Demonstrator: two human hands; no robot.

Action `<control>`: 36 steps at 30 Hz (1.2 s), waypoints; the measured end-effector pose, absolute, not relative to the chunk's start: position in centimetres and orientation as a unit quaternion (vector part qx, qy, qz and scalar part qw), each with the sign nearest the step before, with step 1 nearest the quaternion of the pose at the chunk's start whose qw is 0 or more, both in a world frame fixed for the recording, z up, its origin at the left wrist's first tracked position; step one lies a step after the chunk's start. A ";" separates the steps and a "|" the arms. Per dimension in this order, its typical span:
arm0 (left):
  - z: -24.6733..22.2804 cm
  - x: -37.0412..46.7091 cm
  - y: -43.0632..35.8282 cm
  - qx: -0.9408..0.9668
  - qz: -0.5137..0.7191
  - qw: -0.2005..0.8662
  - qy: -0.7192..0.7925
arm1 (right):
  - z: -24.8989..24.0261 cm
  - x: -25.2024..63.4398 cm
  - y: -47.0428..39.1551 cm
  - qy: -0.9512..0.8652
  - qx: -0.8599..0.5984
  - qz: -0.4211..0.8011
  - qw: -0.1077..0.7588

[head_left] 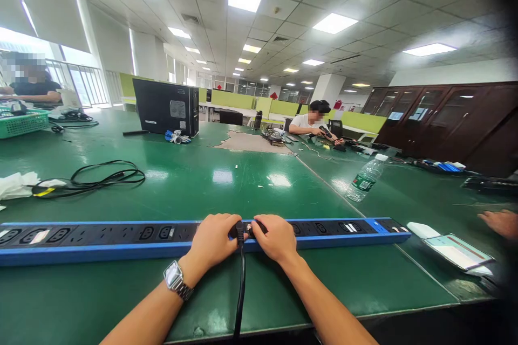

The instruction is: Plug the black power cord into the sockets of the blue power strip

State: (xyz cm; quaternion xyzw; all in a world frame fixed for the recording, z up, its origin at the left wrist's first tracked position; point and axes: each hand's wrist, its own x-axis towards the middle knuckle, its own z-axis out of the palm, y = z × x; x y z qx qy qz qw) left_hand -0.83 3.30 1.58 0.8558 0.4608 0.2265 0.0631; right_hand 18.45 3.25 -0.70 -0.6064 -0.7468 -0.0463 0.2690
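Observation:
A long blue power strip [174, 250] with black sockets lies across the green table in front of me. My left hand [211, 236], wearing a watch [174, 276] on its wrist, is closed on a black power plug [240, 230] at the middle of the strip. From the plug a black cord [242, 285] runs down toward the table's front edge. Close beside it, my right hand [277, 236] has its fingers curled over a small dark part at the strip; they hide most of it, so its kind is unclear.
A black computer case [164, 108] stands at the back, with gloves [178, 137] before it. A coiled black cable [97, 177] lies left. On the right are a water bottle [366, 178], a tablet-like device [459, 252] and another person's hand [502, 223]. Two people sit farther off.

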 end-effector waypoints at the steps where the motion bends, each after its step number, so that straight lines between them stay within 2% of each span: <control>1: 1.6 -0.8 3.3 0.856 0.227 0.063 0.461 | -0.7 18.5 3.3 -0.745 -0.607 -0.042 0.273; 36: 1.0 -1.1 3.6 0.857 0.230 0.065 0.457 | -0.6 18.5 3.3 -0.740 -0.602 -0.015 0.298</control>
